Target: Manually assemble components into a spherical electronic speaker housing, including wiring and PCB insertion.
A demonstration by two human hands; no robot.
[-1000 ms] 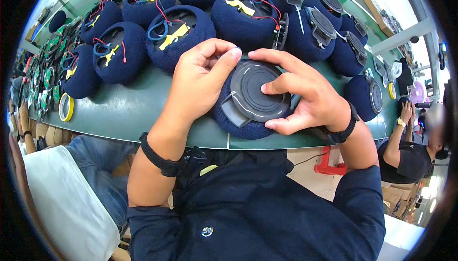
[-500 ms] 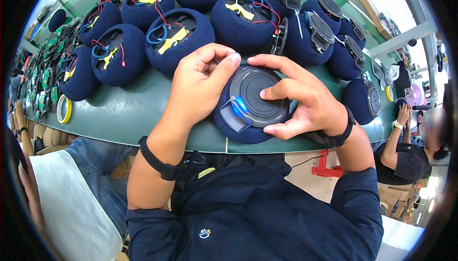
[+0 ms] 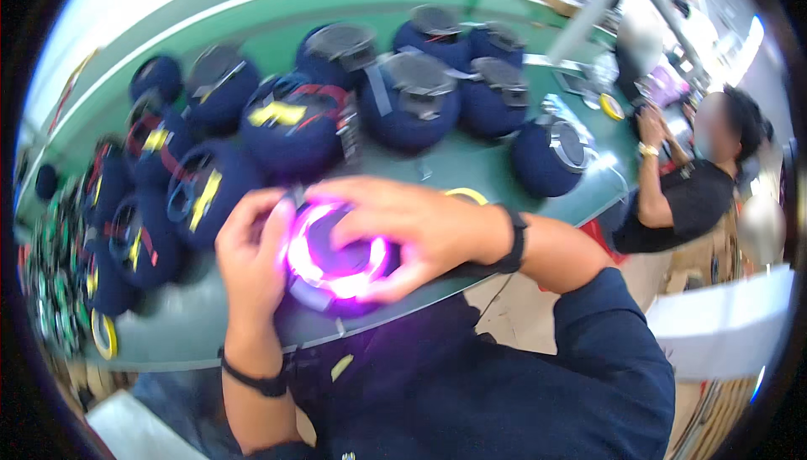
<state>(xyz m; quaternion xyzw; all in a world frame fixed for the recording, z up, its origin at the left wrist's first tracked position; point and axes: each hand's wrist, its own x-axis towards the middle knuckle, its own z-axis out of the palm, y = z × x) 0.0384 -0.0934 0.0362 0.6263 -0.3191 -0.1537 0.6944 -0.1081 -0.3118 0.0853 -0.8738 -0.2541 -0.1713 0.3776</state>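
A round, navy fabric-covered speaker (image 3: 319, 235) rests near the table's front edge, its dark disc facing up and a ring on it glowing pink-purple. Over the disc curves my right hand (image 3: 429, 229), thumb at the near side and other fingers across the far side, gripping it. My left hand (image 3: 255, 250) is closed in a pinch at the speaker's left edge. Whatever sits between those fingertips is blurred; a small dark bit shows there. Motion smears both hands.
Several navy speaker bodies (image 3: 290, 140) crowd the green table (image 3: 429, 262), some open with red wires and yellow tape. Green circuit boards (image 3: 55, 292) pile at the left, near a yellow tape roll (image 3: 102, 335). A person (image 3: 685, 199) works at the right.
The view has swung, bringing the right side of the table further in. The speaker's light went from a small blue patch to a pink-purple ring. Both hands remain at the speaker.
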